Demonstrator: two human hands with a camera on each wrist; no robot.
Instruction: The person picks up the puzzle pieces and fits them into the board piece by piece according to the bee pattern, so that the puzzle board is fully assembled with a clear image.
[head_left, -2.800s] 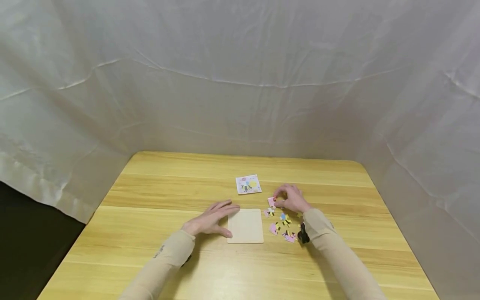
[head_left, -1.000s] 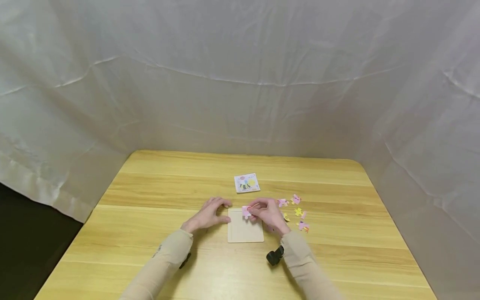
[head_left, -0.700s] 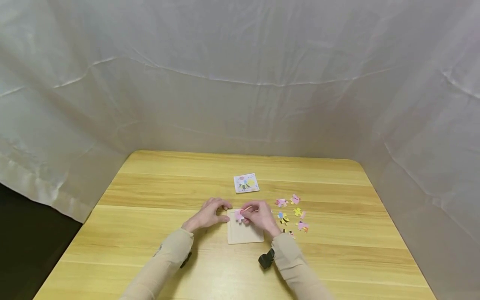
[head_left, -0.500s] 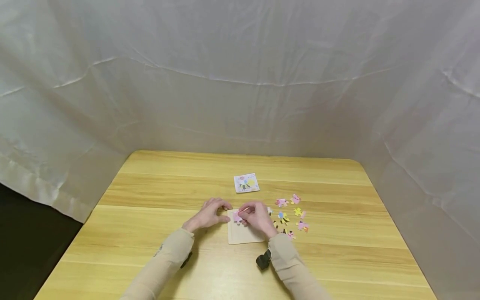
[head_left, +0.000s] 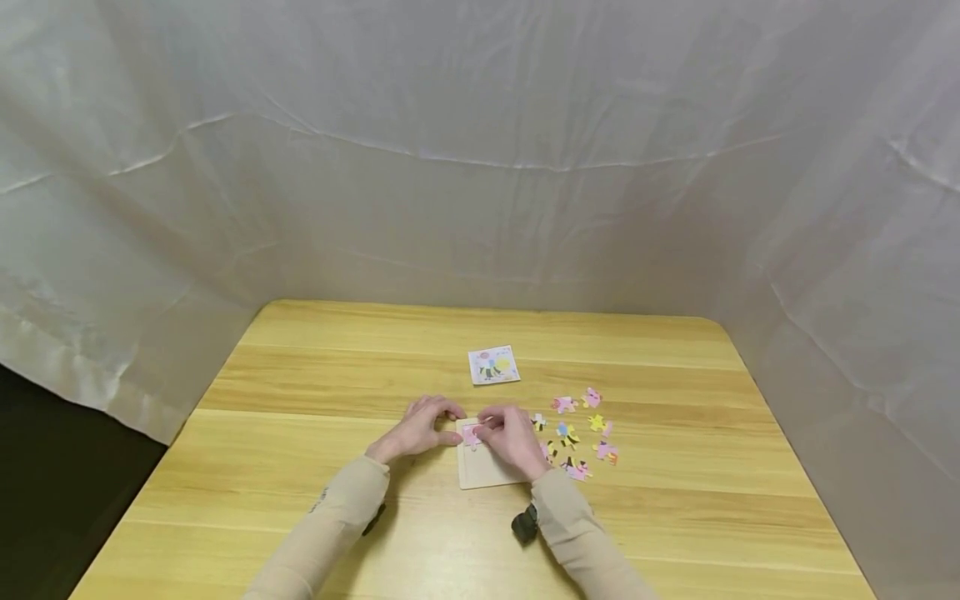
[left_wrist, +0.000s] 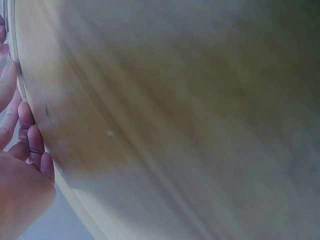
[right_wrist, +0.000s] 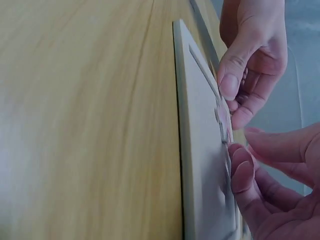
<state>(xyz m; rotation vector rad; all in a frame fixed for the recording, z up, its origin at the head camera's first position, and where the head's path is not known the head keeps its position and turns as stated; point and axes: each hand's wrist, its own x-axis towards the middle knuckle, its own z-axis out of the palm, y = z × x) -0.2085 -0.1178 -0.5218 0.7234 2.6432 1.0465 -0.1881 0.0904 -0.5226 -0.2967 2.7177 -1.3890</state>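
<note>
A pale wooden puzzle board (head_left: 483,472) lies on the table in front of me. My right hand (head_left: 501,430) is over its upper left part and pinches a pink puzzle piece (head_left: 471,434) down against it. The right wrist view shows the board (right_wrist: 200,160) edge-on, with the pink piece (right_wrist: 222,119) at my right fingertips (right_wrist: 241,176). My left hand (head_left: 422,423) has its fingers curled at the board's upper left corner, thumb (right_wrist: 229,82) on its edge. In the left wrist view only the left fingers (left_wrist: 27,145) and blurred tabletop show.
Several loose coloured puzzle pieces (head_left: 577,433) lie scattered just right of the board. A small picture card (head_left: 494,365) lies farther back. The wooden table (head_left: 300,375) is walled on three sides by a white sheet (head_left: 480,167). Its left edge drops to a dark floor.
My right hand picked a pink piece from the pile on the right and carried it left onto the board's upper left part. My left hand's fingers curled up at the board's corner.
</note>
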